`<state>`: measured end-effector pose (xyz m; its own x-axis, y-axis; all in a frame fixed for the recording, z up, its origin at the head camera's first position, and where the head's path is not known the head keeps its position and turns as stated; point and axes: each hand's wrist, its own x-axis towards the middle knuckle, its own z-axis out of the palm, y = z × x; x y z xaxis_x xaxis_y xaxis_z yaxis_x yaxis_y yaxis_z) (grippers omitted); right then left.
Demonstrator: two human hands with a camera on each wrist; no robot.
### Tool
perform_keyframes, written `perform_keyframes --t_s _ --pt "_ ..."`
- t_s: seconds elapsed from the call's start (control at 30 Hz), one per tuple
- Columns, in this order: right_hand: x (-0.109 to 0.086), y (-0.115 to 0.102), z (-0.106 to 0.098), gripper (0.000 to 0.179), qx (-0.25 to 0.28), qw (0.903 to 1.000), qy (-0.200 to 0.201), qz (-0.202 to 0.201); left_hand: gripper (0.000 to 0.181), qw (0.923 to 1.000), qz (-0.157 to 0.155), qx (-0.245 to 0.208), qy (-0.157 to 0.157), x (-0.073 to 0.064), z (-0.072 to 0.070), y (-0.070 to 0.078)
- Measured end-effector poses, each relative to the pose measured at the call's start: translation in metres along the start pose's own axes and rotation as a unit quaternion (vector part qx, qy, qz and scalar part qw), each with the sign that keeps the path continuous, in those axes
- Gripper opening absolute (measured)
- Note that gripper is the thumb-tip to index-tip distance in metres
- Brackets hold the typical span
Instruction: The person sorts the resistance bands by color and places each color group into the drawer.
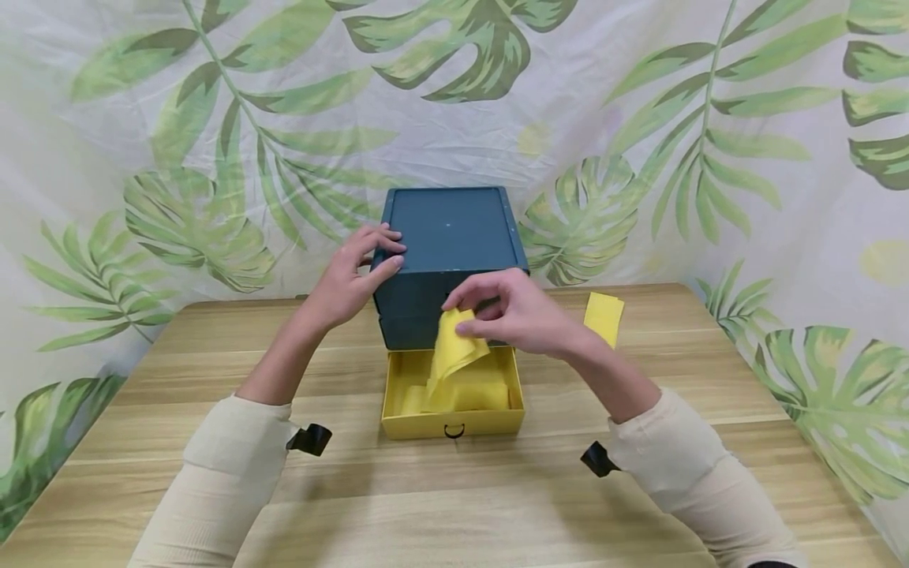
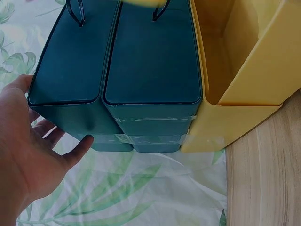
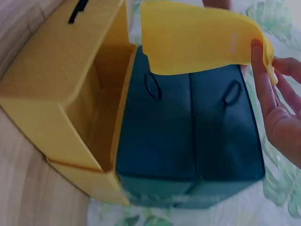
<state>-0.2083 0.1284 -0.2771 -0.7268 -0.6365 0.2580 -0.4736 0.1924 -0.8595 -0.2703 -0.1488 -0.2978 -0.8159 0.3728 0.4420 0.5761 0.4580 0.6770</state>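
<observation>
My right hand (image 1: 518, 315) pinches a limp, folded yellow cloth (image 1: 454, 347) between thumb and fingers, in front of the dark teal drawer box (image 1: 454, 229). Below it the yellow bottom drawer (image 1: 415, 428) is pulled out, and the cloth's lower end hangs into it. Other yellow pieces (image 1: 481, 397) lie inside. In the right wrist view the cloth (image 3: 197, 40) spreads across the teal drawer fronts. My left hand (image 1: 348, 276) rests on the box's upper left edge, fingers on top; the left wrist view has its thumb (image 2: 80, 149) extended beside the box's side.
A few flat yellow strips (image 1: 602, 317) lie on the wooden table (image 1: 454, 505), right of the box. Behind stands a leaf-patterned cloth backdrop (image 1: 454, 142). Black loop handles (image 3: 153, 85) stick out from the teal drawer fronts.
</observation>
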Motion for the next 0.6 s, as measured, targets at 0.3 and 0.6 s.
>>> perform_keyframes --t_s 0.3,0.6 --pt "0.023 0.007 0.032 0.022 -0.102 0.9948 0.004 0.001 0.023 1.0000 0.003 -0.004 0.000 0.000 0.001 0.000" --pt "0.031 0.007 0.062 0.019 -0.157 0.9873 -0.005 0.022 0.023 1.0000 0.003 -0.001 0.002 0.000 0.001 0.000"
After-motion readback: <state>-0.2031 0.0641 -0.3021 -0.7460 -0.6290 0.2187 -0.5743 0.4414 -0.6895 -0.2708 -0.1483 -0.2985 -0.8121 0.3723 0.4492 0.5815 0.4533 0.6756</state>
